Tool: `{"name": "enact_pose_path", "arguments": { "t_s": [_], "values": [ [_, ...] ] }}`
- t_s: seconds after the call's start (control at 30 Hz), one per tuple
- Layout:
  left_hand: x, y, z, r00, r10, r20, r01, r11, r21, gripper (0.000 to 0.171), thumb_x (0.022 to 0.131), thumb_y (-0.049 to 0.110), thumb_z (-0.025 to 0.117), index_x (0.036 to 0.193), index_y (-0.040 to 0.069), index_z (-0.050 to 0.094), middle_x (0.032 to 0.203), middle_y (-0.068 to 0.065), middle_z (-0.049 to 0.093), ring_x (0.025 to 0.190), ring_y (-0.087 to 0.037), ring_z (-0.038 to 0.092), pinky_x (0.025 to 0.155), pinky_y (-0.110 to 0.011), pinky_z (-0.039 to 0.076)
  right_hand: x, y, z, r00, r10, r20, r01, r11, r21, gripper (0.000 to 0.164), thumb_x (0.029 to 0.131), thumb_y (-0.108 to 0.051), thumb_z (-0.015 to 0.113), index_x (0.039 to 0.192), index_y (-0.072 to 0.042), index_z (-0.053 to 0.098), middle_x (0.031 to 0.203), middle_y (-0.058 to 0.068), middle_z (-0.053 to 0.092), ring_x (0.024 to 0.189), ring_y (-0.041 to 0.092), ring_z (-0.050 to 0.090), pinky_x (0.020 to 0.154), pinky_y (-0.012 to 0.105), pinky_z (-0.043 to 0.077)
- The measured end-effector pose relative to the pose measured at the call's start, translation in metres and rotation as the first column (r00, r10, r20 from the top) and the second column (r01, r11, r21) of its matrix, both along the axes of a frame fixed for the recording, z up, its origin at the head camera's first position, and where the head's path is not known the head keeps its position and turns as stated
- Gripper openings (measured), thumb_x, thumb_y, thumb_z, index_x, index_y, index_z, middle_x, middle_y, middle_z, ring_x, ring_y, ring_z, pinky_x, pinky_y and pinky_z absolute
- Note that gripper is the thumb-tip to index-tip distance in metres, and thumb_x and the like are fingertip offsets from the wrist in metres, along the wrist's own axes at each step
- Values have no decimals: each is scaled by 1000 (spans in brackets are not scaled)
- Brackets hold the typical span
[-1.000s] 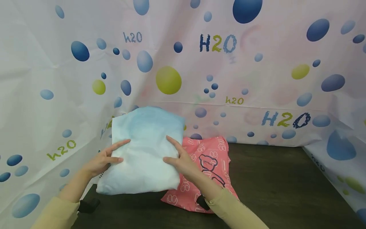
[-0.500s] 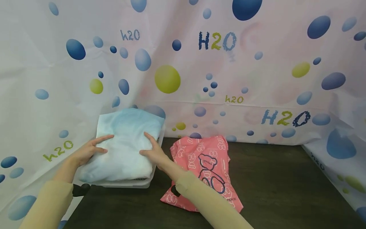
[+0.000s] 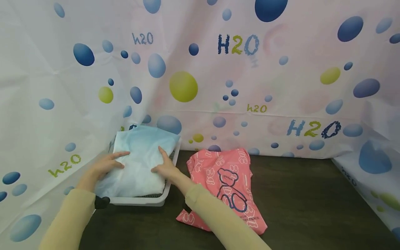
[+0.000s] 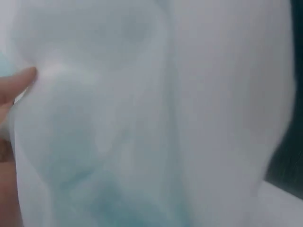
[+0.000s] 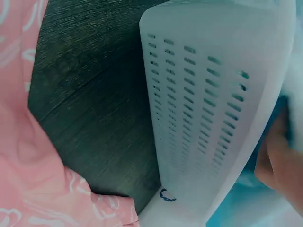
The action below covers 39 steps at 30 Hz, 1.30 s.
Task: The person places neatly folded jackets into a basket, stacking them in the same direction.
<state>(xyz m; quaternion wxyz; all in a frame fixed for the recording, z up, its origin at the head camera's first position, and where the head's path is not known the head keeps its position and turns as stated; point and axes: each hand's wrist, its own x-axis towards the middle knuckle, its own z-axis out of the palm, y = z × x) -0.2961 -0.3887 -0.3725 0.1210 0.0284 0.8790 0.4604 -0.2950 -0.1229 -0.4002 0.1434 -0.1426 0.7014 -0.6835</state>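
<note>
On my feed the left hand (image 3: 106,165) spreads thumb and forefinger over one side of the pale blue-and-white bag (image 3: 139,173), and the right hand (image 3: 167,169) matches it on the opposite side. I read both as gripping, though most of the lower fingers are hidden; the right wrist camera shows that hand reaching just inside the rim of the white basket (image 3: 134,200).

A second ago the bag was held up in front of the basket, hiding it; half a second ago it covered much of the front rim. Now it lies lower, within the basket's front and right rims. I cannot tell whether its left corner clears the rim. To me the placing looks nearly done, with only settling and release left.

Right of the basket, the pink bag (image 3: 229,173) lies flat on the dark table (image 3: 306,201), unmoved; behind the basket hangs the spotted backdrop (image 3: 281,86).
</note>
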Motion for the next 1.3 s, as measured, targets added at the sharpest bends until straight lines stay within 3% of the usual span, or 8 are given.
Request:
{"name": "enact_pose_path", "arguments": {
  "t_s": [0.13,0.27,0.43,0.67,0.93,1.13,1.2,1.3],
  "values": [
    [-2,6,-6,995,19,103,-17,1000,-21,80,94,13,61,155,1,12,156,-32,-11,138,-58,-10,105,-75,6,5,13,1,1000,15,4,-15,999,38,88,86,-4,69,157,-23,21,161,11,19,146,36,20,111,58,28],
    [-2,15,-4,989,59,136,-55,998,-37,81,99,28,55,155,0,4,155,-34,-11,136,-63,-2,102,-77,13,18,27,-1,998,-64,-26,64,998,7,79,88,-12,67,155,-20,27,160,12,22,145,39,21,109,60,29],
    [3,43,4,995,95,-8,-95,995,7,79,101,31,54,154,-3,6,155,-37,-5,140,-57,4,106,-72,15,30,41,-7,989,-120,-84,116,992,-57,73,89,-12,63,154,-21,31,157,15,26,142,41,26,103,60,36],
    [27,85,10,983,13,-184,30,972,231,65,102,22,53,152,-2,20,153,-32,16,140,-49,22,111,-64,20,38,53,-6,989,-88,-116,71,987,-148,68,90,-12,59,153,-13,33,150,23,32,135,45,35,103,56,39],
    [50,128,1,973,58,-225,37,916,399,64,104,20,49,154,4,13,154,-26,18,139,-44,27,110,-56,31,45,74,-10,988,-63,-139,37,983,-177,66,94,-14,54,154,-9,28,147,25,38,128,43,45,99,51,44],
    [61,148,-8,965,137,-223,-26,898,439,69,100,16,57,154,9,14,154,-21,20,142,-41,23,97,-23,43,50,104,-10,975,-32,-218,2,991,-137,67,95,-13,53,155,-7,23,147,24,38,130,43,42,103,54,41],
    [65,155,-11,963,141,-231,-24,895,446,69,99,14,58,153,9,16,153,-21,21,143,-42,21,99,-26,43,51,118,-9,972,-17,-236,-11,993,-115,69,95,-14,52,156,-6,20,148,25,36,131,44,40,104,55,39],
    [72,166,-17,958,134,-252,-7,893,450,67,98,11,58,152,9,19,152,-21,23,142,-43,22,107,-45,38,52,139,-9,969,-1,-246,-16,997,-69,69,97,-14,52,156,-7,17,150,25,34,133,45,38,105,57,37]
  ]
}}
